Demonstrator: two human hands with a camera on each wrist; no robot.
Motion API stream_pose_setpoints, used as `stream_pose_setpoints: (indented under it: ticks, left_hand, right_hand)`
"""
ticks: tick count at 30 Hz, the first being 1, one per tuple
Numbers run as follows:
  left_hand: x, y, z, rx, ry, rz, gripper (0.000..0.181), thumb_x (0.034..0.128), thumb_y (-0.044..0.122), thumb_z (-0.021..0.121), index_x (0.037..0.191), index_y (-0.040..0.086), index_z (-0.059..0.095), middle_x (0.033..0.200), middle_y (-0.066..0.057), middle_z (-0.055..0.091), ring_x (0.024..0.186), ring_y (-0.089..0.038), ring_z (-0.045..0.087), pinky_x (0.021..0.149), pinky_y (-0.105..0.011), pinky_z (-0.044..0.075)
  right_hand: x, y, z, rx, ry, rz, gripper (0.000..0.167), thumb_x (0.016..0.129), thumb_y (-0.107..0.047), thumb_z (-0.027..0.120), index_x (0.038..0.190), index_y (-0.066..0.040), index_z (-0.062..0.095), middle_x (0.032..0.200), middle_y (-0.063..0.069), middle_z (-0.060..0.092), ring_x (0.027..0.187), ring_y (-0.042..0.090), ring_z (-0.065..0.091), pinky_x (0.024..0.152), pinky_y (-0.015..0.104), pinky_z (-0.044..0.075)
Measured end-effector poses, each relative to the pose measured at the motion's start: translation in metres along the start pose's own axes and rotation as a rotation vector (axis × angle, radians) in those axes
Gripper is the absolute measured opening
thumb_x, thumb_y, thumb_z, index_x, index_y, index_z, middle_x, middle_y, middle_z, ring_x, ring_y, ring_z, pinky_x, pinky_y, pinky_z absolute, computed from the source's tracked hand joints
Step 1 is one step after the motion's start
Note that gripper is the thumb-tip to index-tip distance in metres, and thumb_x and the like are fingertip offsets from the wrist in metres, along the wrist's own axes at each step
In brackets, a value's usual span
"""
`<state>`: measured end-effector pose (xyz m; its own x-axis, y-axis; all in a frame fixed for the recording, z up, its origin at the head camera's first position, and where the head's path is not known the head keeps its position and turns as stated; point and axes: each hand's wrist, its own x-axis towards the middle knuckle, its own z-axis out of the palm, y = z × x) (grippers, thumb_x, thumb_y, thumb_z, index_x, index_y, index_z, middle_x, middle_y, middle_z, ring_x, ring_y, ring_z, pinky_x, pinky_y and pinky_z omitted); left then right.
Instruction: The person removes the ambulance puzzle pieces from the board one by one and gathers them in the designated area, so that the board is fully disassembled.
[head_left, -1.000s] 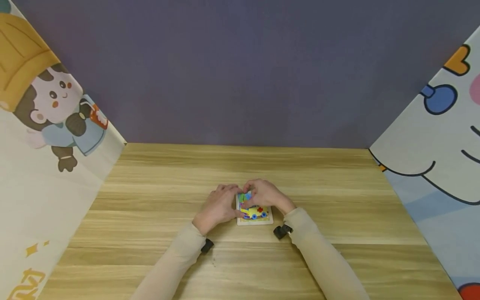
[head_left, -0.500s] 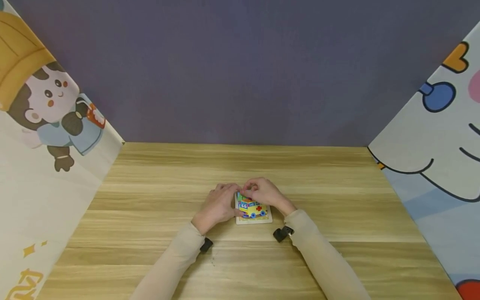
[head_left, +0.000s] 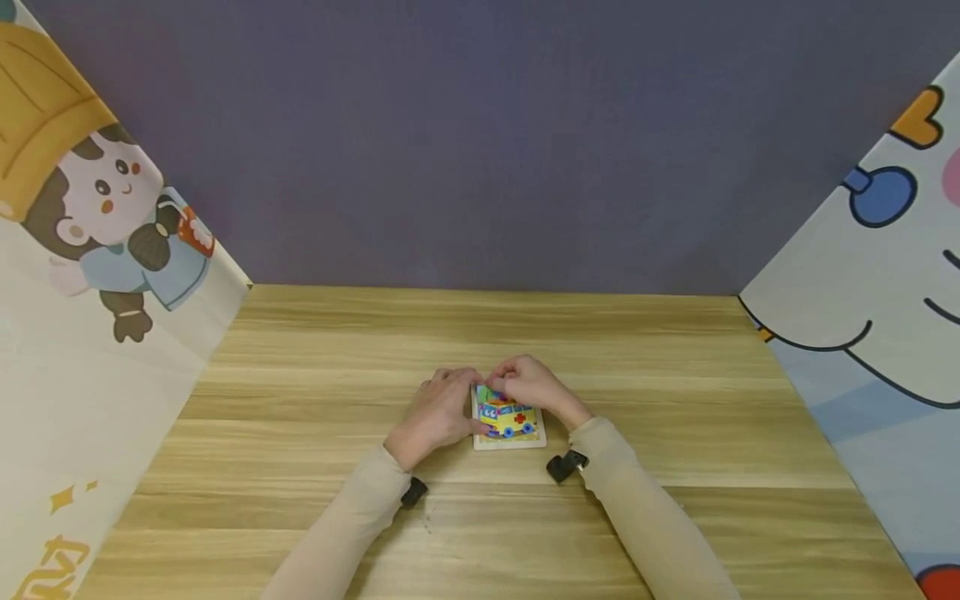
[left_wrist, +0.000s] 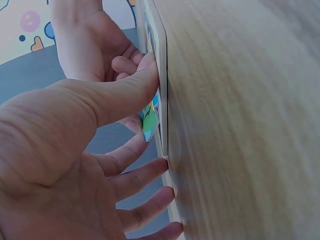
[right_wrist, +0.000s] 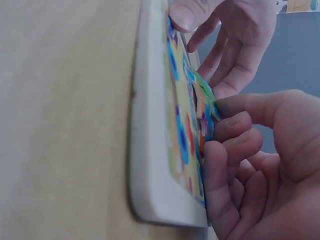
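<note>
**Work Enclosure: Desk and Surrounding Panels**

From where I stand, the desk [head_left: 337,342] has a light wood-grain surface with bands running side to side. A plain blue-grey panel [head_left: 480,150] stands along its far edge. The pale left panel [head_left: 75,408] carries a cartoon figure [head_left: 105,217] in a yellow hat [head_left: 48,117]. The right panel [head_left: 840,250] shows a blue shape [head_left: 883,197] and an orange heart [head_left: 917,121], both black-outlined. Light is soft.

- Puzzle [head_left: 517,445]: white-rimmed, lying flat between five and six o'clock from the head view's centre, printed with a yellow ambulance bearing a red cross.
- Piece [left_wrist: 149,122]: green and blue, tilted up at the puzzle's eleven o'clock.
</note>
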<state>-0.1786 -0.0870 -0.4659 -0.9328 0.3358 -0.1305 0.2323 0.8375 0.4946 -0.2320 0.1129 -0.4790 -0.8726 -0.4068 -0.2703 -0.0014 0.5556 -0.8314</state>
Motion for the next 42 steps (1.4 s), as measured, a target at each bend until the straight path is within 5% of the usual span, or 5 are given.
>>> stream_pose_setpoints:
  ticks: [10,21,42]
  left_hand:
    - [-0.001,-0.002,-0.001,-0.007,-0.003,-0.01,0.07,0.0816,0.039,0.094,0.139,0.018,0.061,0.157,-0.008,0.058,0.146,-0.038,0.047,0.12,-0.059,0.041]
    - [0.0,-0.002,0.0,0.005,0.0,-0.002,0.073,0.0816,0.04,0.094,0.142,0.016,0.062,0.159,-0.006,0.057,0.148,-0.037,0.046,0.12,-0.06,0.041]
    - [-0.001,0.0,0.0,0.035,-0.017,0.007,0.079,0.0833,0.042,0.092,0.149,0.011,0.06,0.166,-0.011,0.048,0.151,-0.038,0.043,0.123,-0.061,0.039]
  right_hand:
    - [-0.008,0.007,0.003,-0.051,0.021,-0.166,0.017,0.097,-0.022,0.077,0.111,-0.013,0.077,0.109,0.003,0.075,0.097,0.017,0.067,0.088,0.033,0.056]
    - [-0.015,0.008,0.001,-0.122,0.028,-0.223,0.035,0.091,-0.021,0.086,0.123,-0.009,0.076,0.1,0.001,0.075,0.075,0.013,0.06,0.067,0.023,0.051]
    - [-0.02,0.021,-0.018,-0.129,0.04,-0.214,0.04,0.094,-0.022,0.083,0.129,-0.005,0.075,0.101,0.002,0.077,0.075,0.013,0.062,0.069,0.024,0.051]
